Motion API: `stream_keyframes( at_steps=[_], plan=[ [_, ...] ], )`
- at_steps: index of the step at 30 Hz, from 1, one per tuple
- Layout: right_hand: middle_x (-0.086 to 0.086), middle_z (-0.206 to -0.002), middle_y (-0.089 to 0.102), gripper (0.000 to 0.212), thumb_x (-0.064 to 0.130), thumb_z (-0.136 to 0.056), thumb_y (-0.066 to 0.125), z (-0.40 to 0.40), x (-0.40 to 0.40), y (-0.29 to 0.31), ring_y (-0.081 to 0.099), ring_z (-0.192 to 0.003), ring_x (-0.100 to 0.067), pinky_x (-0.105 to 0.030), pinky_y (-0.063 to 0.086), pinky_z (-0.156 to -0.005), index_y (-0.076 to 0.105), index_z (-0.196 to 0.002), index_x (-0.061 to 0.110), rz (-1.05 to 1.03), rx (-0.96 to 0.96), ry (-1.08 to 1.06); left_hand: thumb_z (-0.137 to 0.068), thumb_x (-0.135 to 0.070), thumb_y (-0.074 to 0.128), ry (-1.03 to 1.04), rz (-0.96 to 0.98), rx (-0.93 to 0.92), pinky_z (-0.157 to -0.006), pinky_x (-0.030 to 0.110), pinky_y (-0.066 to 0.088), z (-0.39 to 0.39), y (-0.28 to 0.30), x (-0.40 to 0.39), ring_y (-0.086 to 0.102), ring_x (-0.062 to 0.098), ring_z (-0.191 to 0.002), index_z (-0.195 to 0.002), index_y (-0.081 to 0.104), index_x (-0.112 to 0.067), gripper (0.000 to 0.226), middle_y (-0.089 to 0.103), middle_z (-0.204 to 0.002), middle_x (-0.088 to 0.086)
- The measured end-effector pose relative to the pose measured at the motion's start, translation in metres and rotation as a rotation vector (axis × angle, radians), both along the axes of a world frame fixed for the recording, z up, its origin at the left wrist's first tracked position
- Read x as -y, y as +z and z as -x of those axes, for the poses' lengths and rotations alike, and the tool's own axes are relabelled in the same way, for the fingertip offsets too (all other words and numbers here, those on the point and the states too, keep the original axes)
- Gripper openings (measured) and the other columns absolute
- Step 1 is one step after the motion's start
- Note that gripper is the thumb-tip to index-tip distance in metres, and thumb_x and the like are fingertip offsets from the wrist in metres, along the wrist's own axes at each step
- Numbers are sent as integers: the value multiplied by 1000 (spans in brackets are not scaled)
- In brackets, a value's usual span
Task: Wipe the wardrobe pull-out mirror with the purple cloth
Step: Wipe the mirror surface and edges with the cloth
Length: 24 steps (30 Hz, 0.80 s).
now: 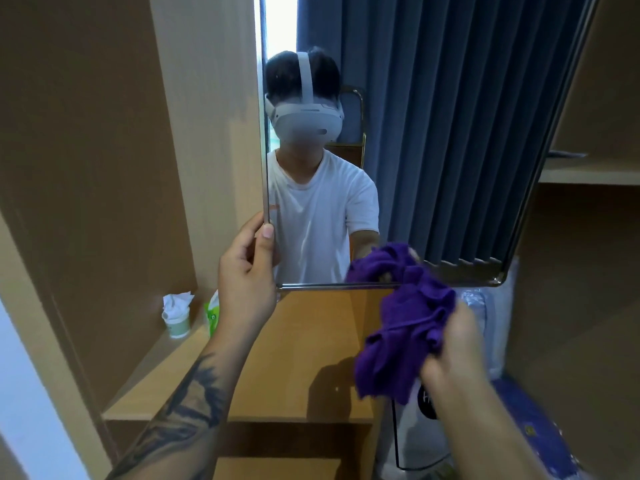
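I see a light wooden shelf (304, 344) inside the wardrobe. A tissue tub (177, 318) stands at its back-left corner, with a green packet (212, 315) just right of it.

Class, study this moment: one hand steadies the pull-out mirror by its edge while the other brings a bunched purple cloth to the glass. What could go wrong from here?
1. The left hand grips the tall metal-framed mirror at its lower left edge, thumb on the glass, so it may leave fresh smudges.
2. The crumpled purple cloth, bunched in the right hand, touches only the bottom edge; a wad may wipe unevenly and leave streaks.
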State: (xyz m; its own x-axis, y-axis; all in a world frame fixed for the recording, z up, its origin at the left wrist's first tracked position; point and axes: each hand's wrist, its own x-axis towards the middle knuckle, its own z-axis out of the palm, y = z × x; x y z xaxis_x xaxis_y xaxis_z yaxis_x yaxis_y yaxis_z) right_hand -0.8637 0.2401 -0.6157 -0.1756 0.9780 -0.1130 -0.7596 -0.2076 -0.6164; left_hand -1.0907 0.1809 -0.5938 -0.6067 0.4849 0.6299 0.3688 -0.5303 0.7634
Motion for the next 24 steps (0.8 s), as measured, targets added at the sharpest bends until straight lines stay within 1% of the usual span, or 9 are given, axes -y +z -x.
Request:
stream_keyframes(
  at_steps=[2, 7, 10, 13, 15, 17, 19, 21, 24],
  plan=[
    [-1, -84, 62, 30, 22, -99, 61, 28, 8, -5, 58, -64, -16, -30, 47, -61, 60, -128, 16, 47, 27, 63, -105, -46, 53, 5, -3, 7, -75, 32, 53, -2, 0, 0, 61, 15, -91, -136, 67, -15, 46, 68, -104, 25],
    [-2, -78, 62, 38, 25, -102, 59, 74, 28, -14, 60, -63, -18, -34, 48, -60, 57, -138, 12, 117, -1, 226, -110, -35, 54, 16, 9, 36, -78, 44, 58, -2, 1, 0, 62, 14, -91, -141, 63, -10, 41, 66, -89, 11],
    [-2, -68, 64, 29, 22, -97, 62, 97, 42, -13, 62, -51, -15, -27, 52, -50, 60, -123, 9, 85, 48, 313, -108, -40, 53, 11, 10, 0, -68, 30, 48, 1, 1, 1, 57, 8, -75, -134, 61, 1, 49, 60, -77, -8],
    [-13, -84, 72, 42, 18, -88, 66, 116, 51, -8, 71, -63, -22, -31, 59, -58, 63, -126, 1, 91, 54, 363, -103, -48, 55, -40, 27, -16, -72, 35, 43, 6, 3, 5, 52, 8, -72, -129, 58, 5, 59, 53, -71, -1],
    [-18, -102, 72, 40, 18, -94, 64, 122, 57, -5, 72, -81, -28, -36, 60, -74, 63, -131, 4, 87, 55, 414, -101, -49, 57, -71, 54, 1, -75, 41, 46, 9, 5, 8, 53, 9, -77, -135, 61, -3, 57, 56, -75, 5],
    [-18, -107, 69, 35, 20, -99, 60, 123, 58, -3, 69, -90, -30, -40, 56, -83, 63, -131, 5, 88, 86, 439, -97, -54, 60, -75, 92, 19, -86, 49, 53, 10, 7, 10, 57, 6, -84, -138, 65, -20, 54, 60, -80, 5],
    [-13, -86, 71, 24, 21, -102, 56, 119, 56, -2, 70, -71, -24, -30, 58, -69, 65, -115, 3, 76, 115, 463, -92, -57, 62, -102, 104, 29, -89, 48, 56, 12, 7, 12, 59, 6, -82, -127, 69, -42, 39, 62, -75, -8],
    [-5, -60, 68, 20, 17, -105, 50, 108, 47, -1, 67, -48, -16, -22, 54, -47, 62, -96, 5, 71, 101, 445, -88, -60, 65, -115, 109, 43, -90, 54, 59, 13, 9, 13, 60, 10, -81, -112, 70, -57, 25, 65, -80, -8],
    [4, -57, 70, 25, 10, -108, 44, 83, 33, -1, 69, -51, -10, -21, 54, -46, 61, -89, 11, 37, 79, 380, -90, -58, 65, -122, 105, 26, -91, 56, 60, 15, 8, 13, 69, 10, -89, -113, 72, -55, 24, 75, -93, -10]
  ],
)
